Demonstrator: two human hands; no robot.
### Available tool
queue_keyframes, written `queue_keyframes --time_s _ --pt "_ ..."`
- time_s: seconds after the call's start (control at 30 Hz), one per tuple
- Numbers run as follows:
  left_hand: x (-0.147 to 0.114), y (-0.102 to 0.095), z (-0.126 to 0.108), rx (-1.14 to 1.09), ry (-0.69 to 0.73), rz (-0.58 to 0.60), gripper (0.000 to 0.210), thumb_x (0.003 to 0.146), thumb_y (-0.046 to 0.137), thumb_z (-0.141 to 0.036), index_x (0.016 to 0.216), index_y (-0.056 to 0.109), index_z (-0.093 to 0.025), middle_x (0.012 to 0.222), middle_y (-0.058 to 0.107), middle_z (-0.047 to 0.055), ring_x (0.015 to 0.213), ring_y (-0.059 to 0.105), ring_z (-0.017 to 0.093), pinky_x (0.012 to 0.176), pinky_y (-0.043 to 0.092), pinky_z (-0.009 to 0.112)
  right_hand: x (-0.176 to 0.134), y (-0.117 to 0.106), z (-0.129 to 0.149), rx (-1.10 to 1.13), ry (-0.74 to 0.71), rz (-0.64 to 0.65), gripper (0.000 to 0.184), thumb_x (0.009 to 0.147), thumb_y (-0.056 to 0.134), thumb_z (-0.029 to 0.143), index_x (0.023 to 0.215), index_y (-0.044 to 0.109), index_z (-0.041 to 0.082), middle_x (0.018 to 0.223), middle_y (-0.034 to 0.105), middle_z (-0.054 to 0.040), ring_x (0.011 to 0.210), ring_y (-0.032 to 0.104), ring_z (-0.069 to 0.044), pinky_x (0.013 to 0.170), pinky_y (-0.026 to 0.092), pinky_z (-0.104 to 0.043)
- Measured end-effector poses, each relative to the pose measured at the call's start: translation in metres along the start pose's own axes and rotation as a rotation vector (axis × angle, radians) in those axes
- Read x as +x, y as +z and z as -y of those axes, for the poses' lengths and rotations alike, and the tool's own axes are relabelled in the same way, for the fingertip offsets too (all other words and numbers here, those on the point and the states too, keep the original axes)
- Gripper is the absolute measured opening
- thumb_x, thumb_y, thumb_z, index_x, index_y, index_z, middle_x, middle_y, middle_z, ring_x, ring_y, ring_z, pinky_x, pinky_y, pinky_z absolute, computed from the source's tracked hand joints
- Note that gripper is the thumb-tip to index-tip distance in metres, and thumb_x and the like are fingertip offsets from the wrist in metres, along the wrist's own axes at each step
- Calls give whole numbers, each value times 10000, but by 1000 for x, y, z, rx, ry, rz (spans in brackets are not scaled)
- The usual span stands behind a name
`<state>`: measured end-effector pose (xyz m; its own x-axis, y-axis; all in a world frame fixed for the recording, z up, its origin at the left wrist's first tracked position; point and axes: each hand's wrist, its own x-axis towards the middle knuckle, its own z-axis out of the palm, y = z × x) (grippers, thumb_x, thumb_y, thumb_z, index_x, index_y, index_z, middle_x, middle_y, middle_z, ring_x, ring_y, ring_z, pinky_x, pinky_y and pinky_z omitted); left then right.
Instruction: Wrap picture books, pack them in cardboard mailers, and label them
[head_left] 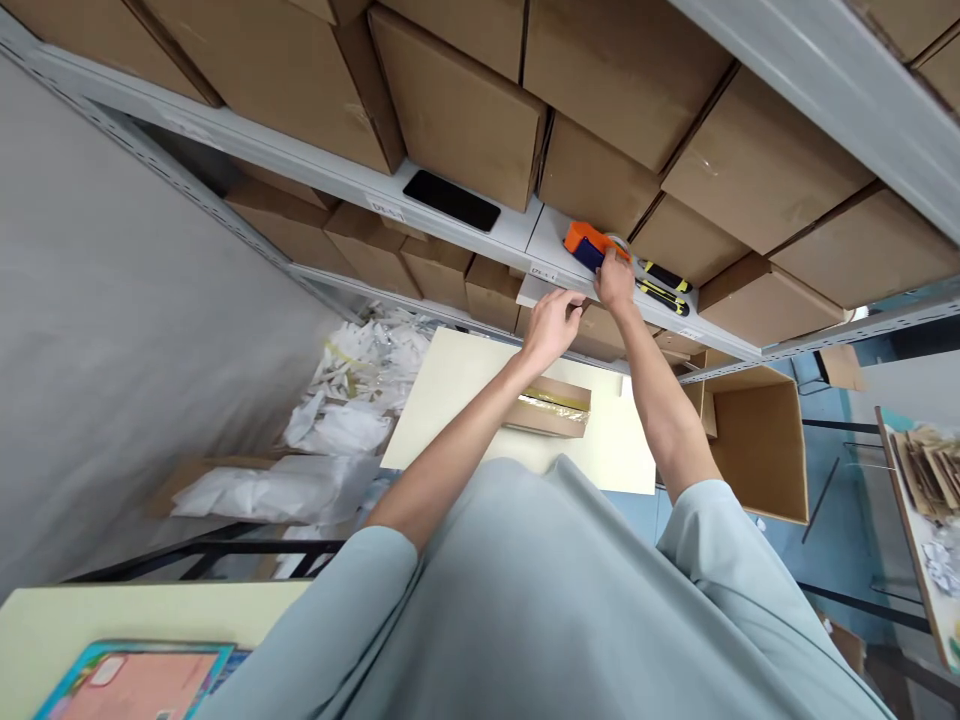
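My right hand (616,280) is closed on the handle end of an orange and dark blue tape dispenser (581,240) on the shelf's front ledge. Two yellow-and-black utility knives (661,296) lie just right of that hand. My left hand (551,328) is lower, below the ledge, its fingers bent with the thumb apart; I see nothing held in it. A flat whitish piece (534,290) shows just behind its fingers; whether they touch cannot be seen. Beneath my arms, a brown cardboard box (551,407) sealed with clear and yellow tape rests on the pale yellow table (435,400).
Cardboard boxes (465,110) fill the shelves. A black phone (451,200) lies on the ledge (517,228). White plastic packaging (352,400) is piled at left. An open carton (757,440) stands at right. A colourful folder (142,680) lies at lower left.
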<state>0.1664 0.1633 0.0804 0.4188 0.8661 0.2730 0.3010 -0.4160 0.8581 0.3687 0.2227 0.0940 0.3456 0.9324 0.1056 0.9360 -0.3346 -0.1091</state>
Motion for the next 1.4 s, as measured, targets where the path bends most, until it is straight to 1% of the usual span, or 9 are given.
queue_keyframes --time_s 0.1,0.2,0.33,0.47,0.67,0.87,1.03,1.23,1.4 --pt "-36 -8 12 -94 -18 -47 278 1030 668 -137 1247 822 -216 1277 862 95 1226 806 295 1163 635 445 -44 10 -5 309 -21 -108 461 1174 504 371 1549 549 105 1417 758 -266 1366 735 -386 1220 573 -563" --pt "-83 -20 22 -150 -69 -85 303 1049 695 -199 1336 787 -231 1322 839 90 1211 802 257 1129 654 403 -124 32 4 729 -16 -125 550 1181 473 658 1482 579 210 1330 774 -174 1299 746 -327 1180 618 -514" --pt "-143 -26 29 -171 -142 -74 208 1046 727 -235 1245 786 -237 1250 818 76 1115 797 222 1046 681 364 -238 54 32 1132 55 36 736 1048 596 885 1398 623 239 1322 776 -144 1273 757 -282 1161 637 -437" --pt "-185 -26 36 -202 -235 -27 142 1029 791 -277 1163 781 -230 1165 818 60 1031 798 207 1006 692 358 -302 65 54 1260 198 139 733 999 668 901 1358 638 262 1338 782 -128 1290 759 -275 1191 632 -440" --pt "-216 -42 41 -214 -298 63 263 1068 809 -497 1117 796 -239 1159 835 67 1011 785 213 976 690 369 -333 66 63 1326 206 248 742 998 680 900 1381 673 265 1348 799 -124 1332 759 -295 1223 622 -471" --pt "-224 -65 40 -161 -314 159 332 1036 818 -604 1074 814 -275 1107 840 70 1089 767 261 901 684 391 -344 63 69 1356 203 291 750 974 709 918 1335 704 261 1324 842 -117 1280 795 -305 1185 648 -479" --pt "-201 -92 37 -219 -388 21 390 1044 795 -546 1336 788 -286 1298 783 78 1160 788 229 922 672 332 -360 56 68 1296 187 394 679 1023 703 861 1362 676 273 1312 847 -123 1228 818 -313 1139 666 -501" --pt "-164 -111 29 -238 -352 192 240 981 842 -446 1096 853 -235 1102 789 45 1014 777 215 876 665 340 -373 53 53 1117 120 410 608 1032 697 841 1277 701 284 1189 856 -98 1079 811 -308 1025 688 -481" --pt "-160 -111 31 -240 -351 258 213 948 851 -422 954 851 -209 950 805 39 837 716 183 757 614 308 -375 53 42 1008 80 449 541 1063 675 797 1237 702 286 1149 850 -98 1017 799 -313 975 679 -475"
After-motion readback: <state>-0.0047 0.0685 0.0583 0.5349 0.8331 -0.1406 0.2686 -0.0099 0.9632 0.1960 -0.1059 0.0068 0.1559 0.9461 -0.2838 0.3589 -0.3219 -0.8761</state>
